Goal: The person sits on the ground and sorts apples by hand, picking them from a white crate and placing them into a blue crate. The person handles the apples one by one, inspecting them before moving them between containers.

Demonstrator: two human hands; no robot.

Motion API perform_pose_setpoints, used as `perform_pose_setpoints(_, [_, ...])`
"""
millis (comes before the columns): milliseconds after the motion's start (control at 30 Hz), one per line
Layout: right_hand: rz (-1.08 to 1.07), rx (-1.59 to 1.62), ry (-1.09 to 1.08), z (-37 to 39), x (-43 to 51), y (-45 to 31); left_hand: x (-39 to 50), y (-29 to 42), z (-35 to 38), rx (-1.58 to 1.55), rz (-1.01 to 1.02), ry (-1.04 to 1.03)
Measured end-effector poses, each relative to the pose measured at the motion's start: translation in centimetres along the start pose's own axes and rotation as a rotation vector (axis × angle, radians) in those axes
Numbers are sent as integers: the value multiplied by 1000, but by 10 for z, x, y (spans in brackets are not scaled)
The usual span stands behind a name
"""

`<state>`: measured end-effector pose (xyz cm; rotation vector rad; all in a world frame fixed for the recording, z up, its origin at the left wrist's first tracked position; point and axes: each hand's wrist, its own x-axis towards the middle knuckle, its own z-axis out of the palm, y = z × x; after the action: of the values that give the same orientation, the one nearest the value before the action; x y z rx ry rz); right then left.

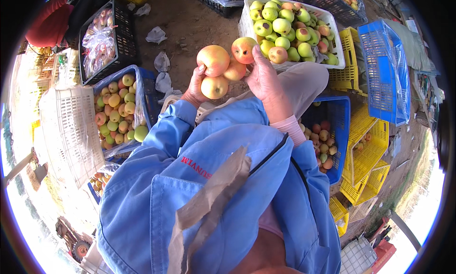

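Observation:
Several yellow-red apples are bunched between my two hands above my lap. My left hand grips a large blushed apple with its thumb, and a paler apple sits just below that one. In my right hand, the thumb presses an apple with a dark spot. Another apple is wedged in the middle; which hand bears it I cannot tell. Just beyond my right hand stands a white plastic crate heaped with green apples, several with brown blemishes.
To my left, a plastic-lined blue crate holds apples, beside a white crate and a black crate of bagged fruit. At right are a blue crate with apples and yellow crates. Crumpled plastic litters the dirt floor. A person is at upper left.

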<state>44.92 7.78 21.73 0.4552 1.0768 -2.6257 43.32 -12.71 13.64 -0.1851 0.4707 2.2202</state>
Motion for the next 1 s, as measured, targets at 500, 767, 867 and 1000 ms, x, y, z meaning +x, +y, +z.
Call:
perform_pose_setpoints(500, [190,-2,128,-40,9,27,-236,106,-193,-327,1146,914])
perform_pose_setpoints(767, [44,-619,58,7,26,49,-196,50,-122,-436,514,361])
perform_pose_setpoints(867, [-365,-1187,-111,35,30,61,-132,20,-79,-212,304,26])
perform_pose_setpoints(1000, [-550,-1606,-283,56,18,70,-96,1,-57,-241,172,-8])
